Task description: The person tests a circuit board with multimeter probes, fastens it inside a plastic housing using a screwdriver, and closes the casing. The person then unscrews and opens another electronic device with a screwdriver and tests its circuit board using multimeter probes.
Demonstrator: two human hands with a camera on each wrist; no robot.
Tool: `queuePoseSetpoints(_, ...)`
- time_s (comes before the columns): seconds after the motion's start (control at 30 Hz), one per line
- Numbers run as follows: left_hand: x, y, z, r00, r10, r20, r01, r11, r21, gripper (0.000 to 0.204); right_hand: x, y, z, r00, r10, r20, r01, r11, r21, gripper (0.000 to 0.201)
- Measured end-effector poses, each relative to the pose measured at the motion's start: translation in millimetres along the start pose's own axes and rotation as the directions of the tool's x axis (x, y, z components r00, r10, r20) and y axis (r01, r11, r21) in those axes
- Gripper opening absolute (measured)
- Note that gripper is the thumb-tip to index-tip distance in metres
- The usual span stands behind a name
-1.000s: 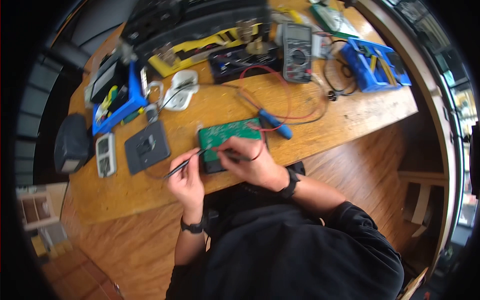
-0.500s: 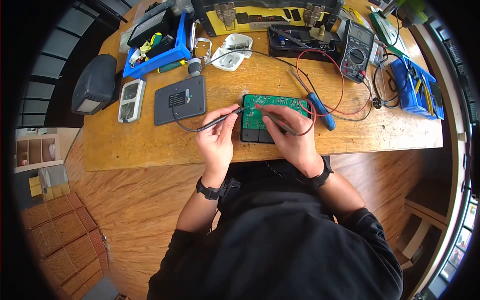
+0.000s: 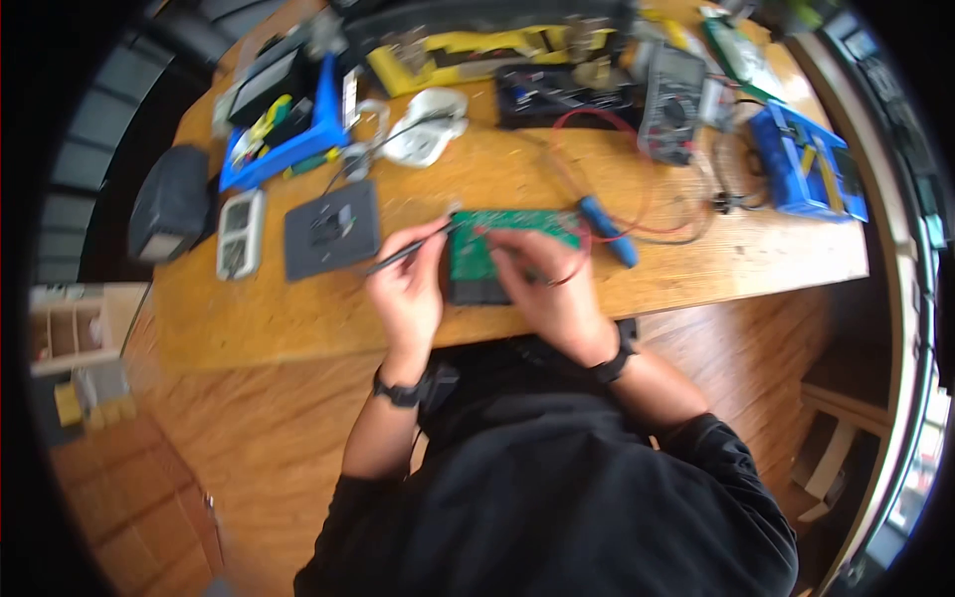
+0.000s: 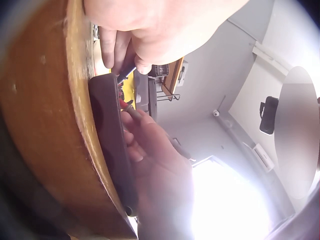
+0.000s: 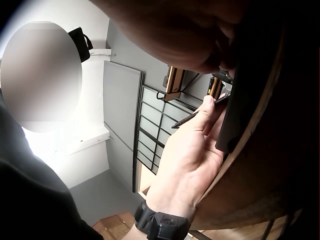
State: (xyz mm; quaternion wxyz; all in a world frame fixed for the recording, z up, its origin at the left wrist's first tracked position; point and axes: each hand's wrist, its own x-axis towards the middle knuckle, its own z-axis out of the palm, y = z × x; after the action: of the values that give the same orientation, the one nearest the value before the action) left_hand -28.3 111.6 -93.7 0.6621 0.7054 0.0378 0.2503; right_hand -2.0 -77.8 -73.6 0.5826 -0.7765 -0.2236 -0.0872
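Note:
A green circuit board (image 3: 472, 261) in a dark case lies near the table's front edge. My left hand (image 3: 409, 289) pinches a black probe (image 3: 398, 257), its tip at the board's upper left corner. From the right, my right hand (image 3: 553, 289) grips a probe with a red tip over the board; a red lead loops beside the fingers. In the left wrist view the red tip (image 4: 123, 104) shows by the edge of the dark case (image 4: 107, 135). The right wrist view shows the black probe (image 5: 186, 120) in the left hand (image 5: 187, 160). Exact contact of the tips cannot be told.
A multimeter (image 3: 672, 104) lies at the back right, with a blue-handled tool (image 3: 608, 231) nearer the board. Left stand a dark panel (image 3: 332, 231), a white case (image 3: 240, 235) and a blue bin (image 3: 288, 144). Another blue bin (image 3: 808, 164) is at right, a toolbox (image 3: 477, 50) behind.
The head view has shifted between frames, moving the whole scene in it. Both hands keep hold of their probes at the board, whose place among the other things looks unchanged.

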Motion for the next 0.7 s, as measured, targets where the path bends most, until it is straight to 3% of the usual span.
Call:
queuePoseSetpoints(0.17, -2, -2, -3, 1.0, 0.001, -0.003, -0.001, 1.0, 0.008, 0.012, -1, 2, -1, 0.998, -0.048, -0.033, 0.049, 0.998, 0.047, 0.025)
queuePoseSetpoints(0.47, -4, 3, 2, 1.0, -0.01, -0.012, 0.01, 0.998, 0.054, 0.009, 1, -4, -5, 0.996, -0.085, -0.019, 0.084, 0.996, -0.042, 0.024)
queuePoseSetpoints(0.7, -4, 10, 1, 1.0, -0.023, 0.015, 0.022, 0.998, 0.056, 0.01, 0, -8, -5, 0.996, 0.088, 0.011, -0.089, 0.99, 0.112, 0.024)
